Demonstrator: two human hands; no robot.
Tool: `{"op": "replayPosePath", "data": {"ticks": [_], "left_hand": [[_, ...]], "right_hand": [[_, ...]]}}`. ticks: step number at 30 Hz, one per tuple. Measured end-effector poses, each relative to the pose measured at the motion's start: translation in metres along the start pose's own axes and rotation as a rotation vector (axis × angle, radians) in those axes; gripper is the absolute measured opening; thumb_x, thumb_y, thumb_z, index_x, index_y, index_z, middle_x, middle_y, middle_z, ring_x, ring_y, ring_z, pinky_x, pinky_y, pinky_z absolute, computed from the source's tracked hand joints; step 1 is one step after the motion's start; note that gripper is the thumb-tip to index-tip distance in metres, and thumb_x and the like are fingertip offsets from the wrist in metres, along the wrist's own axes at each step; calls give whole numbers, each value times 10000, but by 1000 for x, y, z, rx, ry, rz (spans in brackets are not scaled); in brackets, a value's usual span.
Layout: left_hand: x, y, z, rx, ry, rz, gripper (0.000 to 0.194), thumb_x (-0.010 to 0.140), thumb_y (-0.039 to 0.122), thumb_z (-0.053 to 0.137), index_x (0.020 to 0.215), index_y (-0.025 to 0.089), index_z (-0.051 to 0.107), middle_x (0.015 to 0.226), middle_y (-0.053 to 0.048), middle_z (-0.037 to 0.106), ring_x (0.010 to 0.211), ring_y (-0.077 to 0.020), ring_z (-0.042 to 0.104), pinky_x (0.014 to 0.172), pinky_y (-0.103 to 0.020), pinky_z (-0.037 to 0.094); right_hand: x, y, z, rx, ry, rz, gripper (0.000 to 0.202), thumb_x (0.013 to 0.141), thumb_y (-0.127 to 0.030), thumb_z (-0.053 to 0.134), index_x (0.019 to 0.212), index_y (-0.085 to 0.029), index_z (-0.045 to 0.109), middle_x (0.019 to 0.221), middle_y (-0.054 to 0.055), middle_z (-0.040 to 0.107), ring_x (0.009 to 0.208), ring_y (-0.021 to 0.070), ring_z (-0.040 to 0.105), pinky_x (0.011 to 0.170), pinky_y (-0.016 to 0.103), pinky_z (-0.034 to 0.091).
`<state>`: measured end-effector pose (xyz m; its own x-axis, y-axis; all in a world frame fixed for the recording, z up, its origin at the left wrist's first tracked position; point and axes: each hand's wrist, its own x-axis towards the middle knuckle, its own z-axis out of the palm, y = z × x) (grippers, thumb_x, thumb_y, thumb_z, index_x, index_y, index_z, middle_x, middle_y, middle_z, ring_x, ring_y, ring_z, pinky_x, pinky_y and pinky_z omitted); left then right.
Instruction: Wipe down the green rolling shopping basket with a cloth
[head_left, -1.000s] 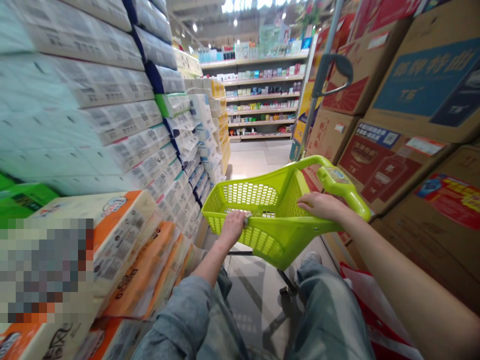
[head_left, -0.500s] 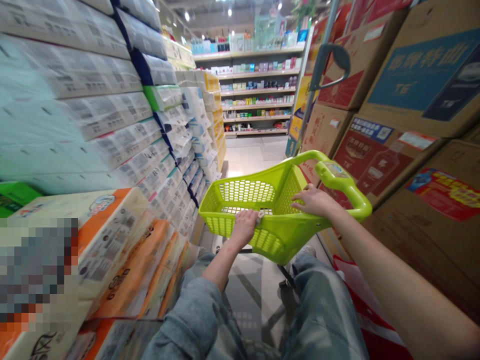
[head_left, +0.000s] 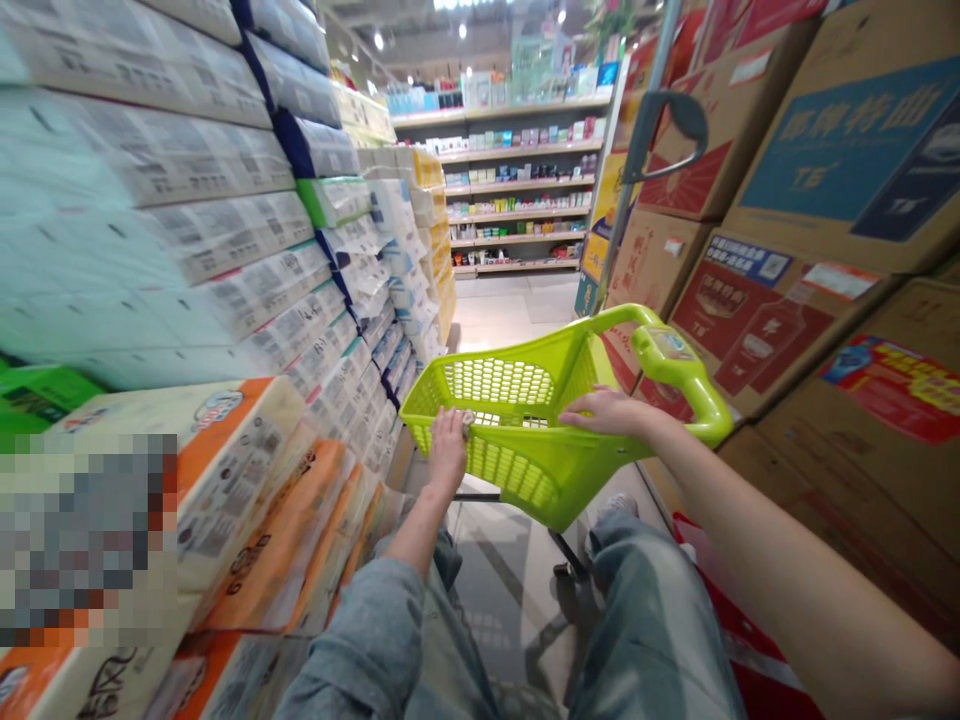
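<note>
A lime-green shopping cart [head_left: 525, 475] with a mesh basket stands before me, its handle at the right. My left hand [head_left: 448, 445] rests on the near rim towards the left end, with a small whitish cloth or tissue [head_left: 468, 422] pinched against the rim. My right hand [head_left: 604, 410] lies over the same rim nearer the handle, its fingers stretched out over the basket and holding nothing. Nothing is seen inside the basket.
Packaged tissues [head_left: 262, 540] are stacked at the left, beside a tall wall of white packs [head_left: 240, 230]. Cardboard cartons [head_left: 832, 200] rise on the right behind a metal pole [head_left: 621, 230]. Shelves of small goods [head_left: 517, 180] stand ahead.
My left hand has slid left along the rim together with the small whitish item. My right hand has shifted slightly left, and its fingers lie flatter.
</note>
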<state>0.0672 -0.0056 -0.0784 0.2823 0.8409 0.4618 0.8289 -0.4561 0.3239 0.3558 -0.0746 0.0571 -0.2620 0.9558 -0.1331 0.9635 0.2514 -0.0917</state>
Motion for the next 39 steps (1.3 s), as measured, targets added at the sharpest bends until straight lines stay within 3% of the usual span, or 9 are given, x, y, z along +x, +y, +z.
{"op": "replayPosePath", "data": {"ticks": [2, 4, 7, 13, 17, 24, 27, 31, 39], "left_hand": [[-4, 10, 5, -32, 33, -35, 518, 841, 69, 329, 1353, 130, 377, 1446, -140, 357, 1400, -259, 191, 1125, -479, 241], [-10, 23, 9, -66, 48, -33, 571, 840, 64, 320, 1407, 130, 303, 1482, -136, 300, 1413, -247, 146, 1139, -462, 228], [-18, 48, 10, -125, 50, -9, 617, 842, 72, 324, 1445, 166, 234, 1498, -114, 279, 1417, -233, 128, 1146, -468, 218], [-43, 108, 13, -313, 66, -5, 726, 813, 18, 294, 1479, 123, 25, 1544, -121, 80, 1421, -223, -9, 1155, -426, 198], [-67, 133, 25, -483, 30, -29, 767, 810, -3, 288, 1478, 190, -35, 1548, -92, -41, 1422, -220, 45, 1134, -386, 251], [-102, 153, 39, -657, -197, -17, 668, 803, 15, 351, 1439, 203, 274, 1516, -131, 216, 1381, -250, 260, 1096, -403, 320], [-97, 169, 27, -736, -140, 47, 548, 837, 86, 379, 1373, 197, 391, 1432, -133, 360, 1343, -244, 326, 1110, -407, 298], [-80, 182, 16, -784, -21, 3, 457, 845, 83, 349, 1270, 185, 485, 1265, -127, 483, 1224, -220, 437, 1064, -379, 361], [-98, 148, 53, -730, -115, -26, 439, 782, 28, 370, 1153, 164, 562, 1216, -118, 535, 1175, -208, 477, 1041, -406, 381]], "right_hand": [[2, -9, -3, 67, -156, 1, 509, 884, -564, 315, 1025, -271, 707, 1013, 53, 710, 1015, 229, 613, 1007, 378, 342], [3, -18, -6, 73, -222, 38, 549, 884, -571, 293, 1019, -242, 712, 1014, 80, 707, 981, 240, 629, 903, 346, 427], [3, -26, -9, 56, -233, 86, 578, 877, -589, 286, 1034, -226, 707, 1046, 99, 696, 953, 253, 639, 785, 320, 472], [3, -28, -10, 41, -233, 92, 574, 880, -582, 286, 1050, -224, 700, 1064, 104, 688, 986, 268, 628, 792, 326, 462], [4, -26, -8, 40, -221, 79, 607, 867, -620, 266, 1032, -233, 704, 1044, 97, 694, 970, 254, 632, 763, 303, 460], [5, -23, -5, 60, -205, 78, 576, 875, -585, 280, 1074, -229, 687, 1083, 102, 682, 988, 258, 627, 773, 310, 459], [5, -24, -5, 47, -199, 79, 567, 870, -587, 289, 1059, -237, 692, 1074, 100, 686, 994, 259, 625, 775, 310, 458], [4, -25, -4, 37, -194, 81, 562, 871, -585, 290, 1044, -240, 698, 1062, 100, 690, 995, 258, 624, 776, 305, 456], [5, -22, -2, 75, -194, 80, 564, 861, -589, 308, 1056, -225, 692, 1072, 107, 684, 989, 267, 623, 777, 323, 457]]}}
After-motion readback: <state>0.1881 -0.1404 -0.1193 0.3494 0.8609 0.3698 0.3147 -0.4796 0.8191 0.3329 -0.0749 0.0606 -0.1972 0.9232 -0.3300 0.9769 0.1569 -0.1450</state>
